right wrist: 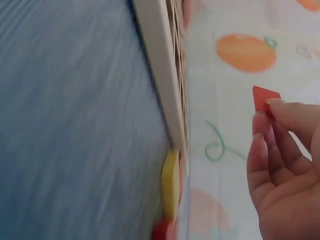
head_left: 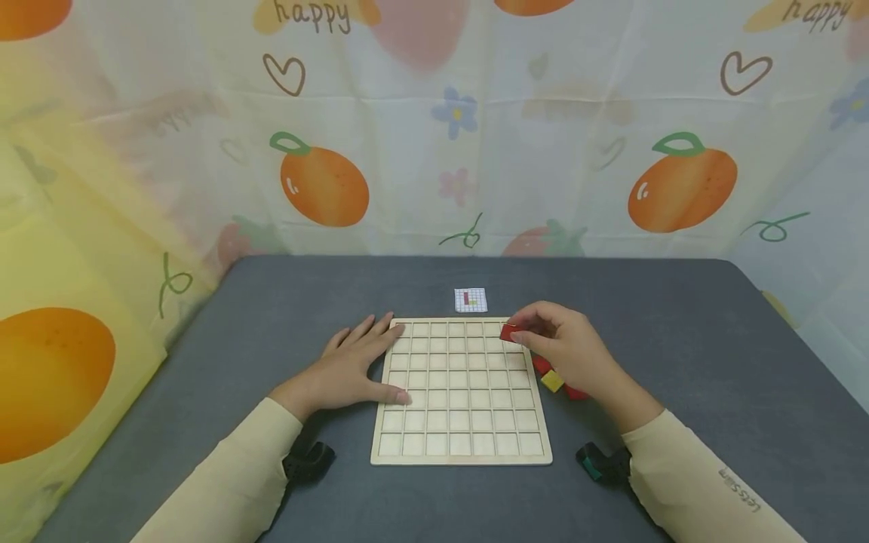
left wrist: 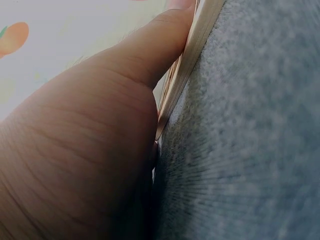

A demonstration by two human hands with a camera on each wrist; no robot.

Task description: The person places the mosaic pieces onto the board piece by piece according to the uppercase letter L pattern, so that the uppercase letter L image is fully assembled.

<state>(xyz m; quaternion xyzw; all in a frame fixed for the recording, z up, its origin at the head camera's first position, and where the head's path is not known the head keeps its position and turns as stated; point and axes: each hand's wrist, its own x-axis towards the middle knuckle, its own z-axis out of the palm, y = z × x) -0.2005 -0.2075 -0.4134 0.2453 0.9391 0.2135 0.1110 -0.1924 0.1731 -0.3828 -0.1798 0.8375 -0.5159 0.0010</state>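
A pale wooden grid board with square cells lies flat on the table. My left hand rests on its left edge, fingers spread and straight, thumb on the frame; the left wrist view shows the thumb over the board's side. Above the board's upper right corner my right hand pinches a red square tile between thumb and fingers. In the right wrist view that red tile is held up off the board. Beside the board's right edge, under the right hand, lie a yellow tile and red tiles.
Behind the board lies a small printed card with a grid and colored cells. The dark grey table ends at a fruit-print curtain. Black wrist devices sit under both sleeves.
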